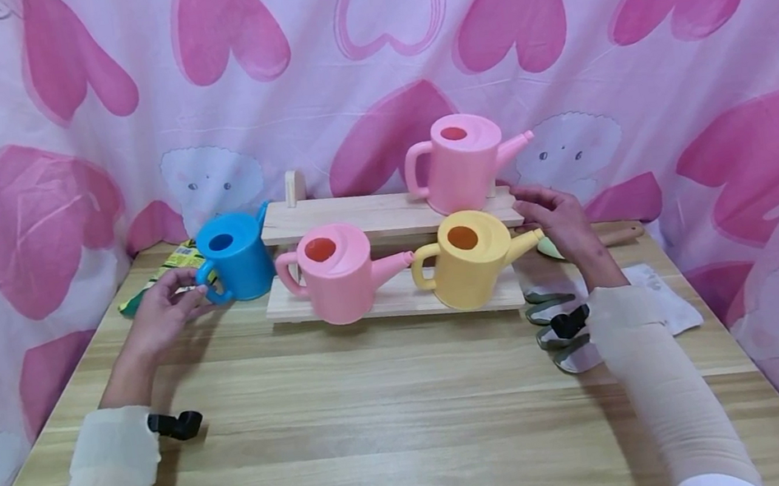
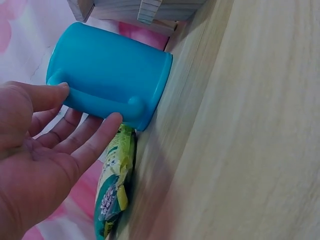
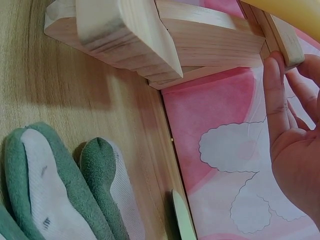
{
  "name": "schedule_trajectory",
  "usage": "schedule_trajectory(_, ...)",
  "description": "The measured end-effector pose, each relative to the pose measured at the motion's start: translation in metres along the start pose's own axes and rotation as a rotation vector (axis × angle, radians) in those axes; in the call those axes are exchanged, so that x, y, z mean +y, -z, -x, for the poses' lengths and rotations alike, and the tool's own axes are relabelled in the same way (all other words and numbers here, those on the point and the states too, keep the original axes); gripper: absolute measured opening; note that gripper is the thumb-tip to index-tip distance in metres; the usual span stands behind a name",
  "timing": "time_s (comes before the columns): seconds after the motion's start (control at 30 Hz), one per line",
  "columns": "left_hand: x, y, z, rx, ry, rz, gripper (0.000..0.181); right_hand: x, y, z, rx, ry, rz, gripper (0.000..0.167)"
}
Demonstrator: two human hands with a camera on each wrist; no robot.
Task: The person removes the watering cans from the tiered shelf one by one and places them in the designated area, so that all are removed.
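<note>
On the table's far left stands a blue toy watering can [image 1: 246,263], upright. My left hand [image 1: 163,310] pinches its handle [image 2: 95,102], thumb on the near side and some fingertips hidden behind. My right hand [image 1: 562,225] holds the right end of the upper board of a two-tier wooden shelf [image 1: 348,214], thumb on one face and fingers on the other. A pink watering can [image 1: 462,170] sits on that upper board, towards the right. On the lower board are another pink watering can [image 1: 343,283] and a yellow watering can [image 1: 471,269], spouts pointing right.
Behind the blue can lies a green and yellow packet [image 1: 175,261]. Grey-green and white gloves [image 1: 567,334] lie right of the shelf, near a wooden-handled tool [image 1: 620,235] with a pale green blade. A pink heart-patterned curtain [image 1: 365,72] hangs along the table's back and sides.
</note>
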State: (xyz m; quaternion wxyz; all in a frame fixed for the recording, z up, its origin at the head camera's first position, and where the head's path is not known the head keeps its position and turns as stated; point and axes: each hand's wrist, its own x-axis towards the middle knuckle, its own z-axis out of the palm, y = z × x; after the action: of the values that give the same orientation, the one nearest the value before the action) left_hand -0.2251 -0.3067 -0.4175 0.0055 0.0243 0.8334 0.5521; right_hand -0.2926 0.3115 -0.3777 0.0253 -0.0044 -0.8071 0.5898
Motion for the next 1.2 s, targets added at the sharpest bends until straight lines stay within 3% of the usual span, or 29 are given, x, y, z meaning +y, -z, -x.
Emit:
schedule_trajectory(0.17, 0.01, 0.001, 0.003, 0.039, -0.054, -0.058, 0.046, 0.001, 0.001, 0.0, 0.003, 0.015, -0.014, 0.057)
schedule_trajectory(0.3, 0.024, 0.002, 0.002, 0.147, -0.137, -0.133, 0.043, 0.001, 0.0, 0.002, -0.007, 0.014, -0.043, 0.055)
schedule_trajectory(0.4, 0.041, 0.0, 0.0, 0.227, -0.19, -0.176, 0.041, 0.0, 0.001, 0.002, -0.01, 0.012, -0.046, 0.055)
schedule_trajectory(0.47, 0.057, -0.003, 0.0, 0.248, -0.207, -0.201, 0.041, 0.0, 0.001, 0.002, -0.01, 0.011, -0.029, 0.055)
schedule_trajectory(0.63, 0.1, -0.016, -0.001, 0.188, -0.254, -0.215, 0.044, 0.001, 0.0, 0.0, -0.011, 0.01, -0.03, 0.055)
schedule_trajectory(0.97, 0.178, -0.068, -0.021, -0.018, -0.477, -0.24, 0.038, 0.0, 0.001, 0.001, -0.005, 0.005, -0.044, 0.057)
schedule_trajectory(1.2, 0.22, -0.107, -0.032, -0.138, -0.526, -0.264, 0.032, 0.0, 0.001, 0.001, -0.012, -0.009, -0.014, 0.059)
